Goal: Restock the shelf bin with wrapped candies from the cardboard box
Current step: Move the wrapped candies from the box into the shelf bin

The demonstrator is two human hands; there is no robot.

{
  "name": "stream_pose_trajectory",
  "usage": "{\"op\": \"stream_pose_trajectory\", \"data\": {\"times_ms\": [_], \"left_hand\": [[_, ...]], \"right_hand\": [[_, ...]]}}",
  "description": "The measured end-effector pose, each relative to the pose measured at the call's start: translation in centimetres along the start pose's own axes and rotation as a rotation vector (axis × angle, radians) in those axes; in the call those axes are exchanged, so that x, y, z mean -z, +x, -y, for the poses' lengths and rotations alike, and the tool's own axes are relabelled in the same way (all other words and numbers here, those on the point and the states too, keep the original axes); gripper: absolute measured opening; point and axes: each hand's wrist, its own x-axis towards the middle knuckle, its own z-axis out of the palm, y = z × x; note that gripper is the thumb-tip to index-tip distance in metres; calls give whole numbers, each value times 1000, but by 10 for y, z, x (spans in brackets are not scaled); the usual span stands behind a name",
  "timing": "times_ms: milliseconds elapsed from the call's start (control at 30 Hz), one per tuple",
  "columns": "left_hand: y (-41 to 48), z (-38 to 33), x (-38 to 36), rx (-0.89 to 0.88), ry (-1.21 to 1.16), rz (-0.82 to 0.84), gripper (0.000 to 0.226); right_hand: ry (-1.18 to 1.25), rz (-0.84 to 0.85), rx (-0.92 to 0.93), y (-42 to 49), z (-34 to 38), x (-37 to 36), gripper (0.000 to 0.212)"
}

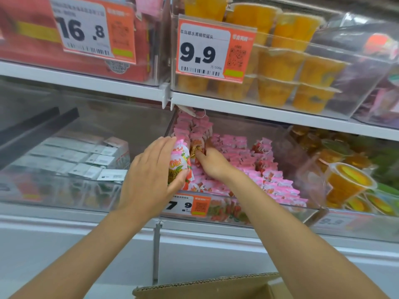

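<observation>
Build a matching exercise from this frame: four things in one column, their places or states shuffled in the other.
Things
1. left hand
2. right hand
3. cardboard box
4. orange cups

Places or states
A. at the bottom edge of the view
B. on the upper shelf, behind the 9.9 tag
C. grips a bundle of candies
D. among the pink candies in the bin

Pairs: 1-C, 2-D, 3-A, 4-B

I face white shelves (86, 79) crossing the frame. Orange cups (287, 67) fill a clear bin (343, 104) at upper right, behind a price tag (213, 50) reading 9.9. White boxes (101, 157) lie at middle left.
</observation>
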Motion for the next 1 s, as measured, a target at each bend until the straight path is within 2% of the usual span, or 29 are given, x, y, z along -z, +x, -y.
{"op": "stream_pose_trajectory", "data": {"times_ms": [67, 133, 200, 300, 400, 433, 500, 600, 667, 800, 900, 1000], "left_hand": [[0, 0, 0, 0, -5, 7, 72], [0, 1, 0, 5, -6, 19, 72], [1, 1, 0, 5, -7, 31, 72], [1, 0, 1, 10, -8, 40, 73], [2, 0, 2, 16, -5, 53, 74], [2, 0, 2, 16, -6, 60, 74], [3, -3, 4, 22, -15, 73, 75], [-2, -11, 12, 91, -10, 73, 80], [-8, -20, 17, 141, -33, 79, 85], [-14, -29, 24, 201, -108, 87, 86], [-7, -21, 23, 210, -109, 84, 83], [-4, -12, 15, 190, -96, 85, 79]], "right_hand": [[14, -37, -8, -1, 1, 0, 25], [42, -191, -13, -2, 0, 2, 14], [88, -297, -46, -6, 0, 3, 12], [226, -271, -79, -9, 0, 3, 20], [235, -197, 8, -14, -5, 11, 5], [235, -175, 23, -19, -4, 13, 12], [212, -153, 50, -31, -4, 18, 8], [86, -185, 114, -52, -2, 19, 36], [51, -194, 111, -63, -2, 19, 45], [117, -246, 40, -65, 6, 19, 35], [53, -283, 39, -42, 8, 10, 26], [18, -347, 37, -17, 5, -3, 30]]}}
